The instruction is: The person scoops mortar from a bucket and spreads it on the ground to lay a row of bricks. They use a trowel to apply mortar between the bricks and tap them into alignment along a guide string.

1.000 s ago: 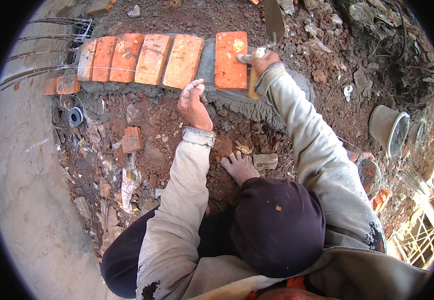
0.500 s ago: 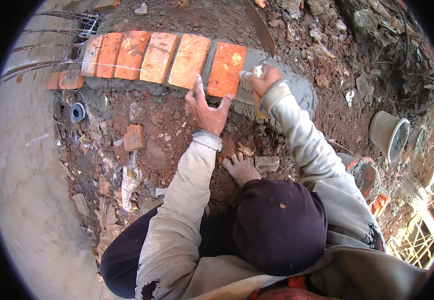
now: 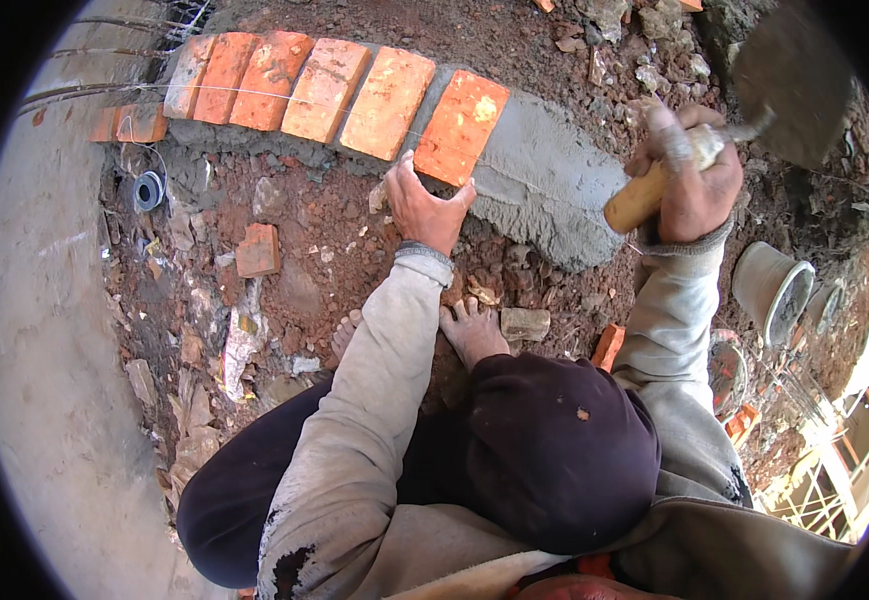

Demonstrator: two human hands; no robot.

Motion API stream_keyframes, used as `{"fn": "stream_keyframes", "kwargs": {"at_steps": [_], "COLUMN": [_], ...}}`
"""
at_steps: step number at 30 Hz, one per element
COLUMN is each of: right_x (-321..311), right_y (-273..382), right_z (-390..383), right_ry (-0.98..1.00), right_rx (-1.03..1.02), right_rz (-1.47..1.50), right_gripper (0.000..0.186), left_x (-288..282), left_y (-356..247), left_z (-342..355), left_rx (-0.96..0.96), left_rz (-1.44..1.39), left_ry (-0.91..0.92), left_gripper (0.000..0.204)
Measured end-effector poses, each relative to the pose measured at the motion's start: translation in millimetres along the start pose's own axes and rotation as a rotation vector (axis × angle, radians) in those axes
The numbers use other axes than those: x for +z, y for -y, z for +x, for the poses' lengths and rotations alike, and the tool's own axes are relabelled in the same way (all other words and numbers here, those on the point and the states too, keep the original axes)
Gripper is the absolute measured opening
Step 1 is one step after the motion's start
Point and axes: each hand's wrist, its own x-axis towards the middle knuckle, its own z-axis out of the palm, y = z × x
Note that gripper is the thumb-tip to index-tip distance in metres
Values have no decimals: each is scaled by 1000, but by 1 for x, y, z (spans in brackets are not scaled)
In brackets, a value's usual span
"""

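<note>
My left hand (image 3: 428, 215) has its thumb and fingers about the near end of an orange brick (image 3: 461, 125), the rightmost in a row. This brick stands in grey mortar (image 3: 549, 170), which runs on to its right as a smoothed strip. To its left several more bricks (image 3: 324, 90) lie side by side with mortar joints between them. My right hand (image 3: 694, 180), off to the right of the strip, is closed round the wooden handle of a trowel (image 3: 794, 85). The trowel's blade is raised at the upper right and blurred by motion.
A thin white string (image 3: 244, 90) crosses the bricks from rods (image 3: 104, 50) at the left. A string reel (image 3: 148, 191) and a broken brick (image 3: 258, 250) lie on rubbly soil. Concrete wall (image 3: 64, 350) runs along the left; a bucket (image 3: 772, 292) lies tipped at the right.
My right hand has swung the trowel rightward from beside the end brick, away from the mortar. The end brick looks slightly more tilted, and my left hand has stayed at its near end.
</note>
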Motion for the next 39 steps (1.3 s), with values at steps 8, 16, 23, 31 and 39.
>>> {"fn": "stream_keyframes", "kwargs": {"at_steps": [8, 16, 23, 31, 39], "right_x": [14, 44, 48, 50, 39], "right_y": [-78, -97, -105, -101, -112], "right_z": [-47, -58, -53, -57, -66], "right_ry": [631, 659, 705, 785, 702], "right_rx": [174, -58, 33, 82, 54], "right_rz": [-809, -861, -953, -1049, -994], "right_gripper": [51, 52, 48, 50, 49], "left_x": [-5, -2, 2, 0, 4], "left_y": [-4, 5, 5, 4, 5], "left_z": [3, -1, 1, -3, -1], "left_rx": [-41, 37, 19, -37, -16], "left_rz": [7, 124, 168, 191, 221], "left_ry": [32, -14, -17, 29, 0], "left_gripper": [79, 78, 80, 79, 80]}}
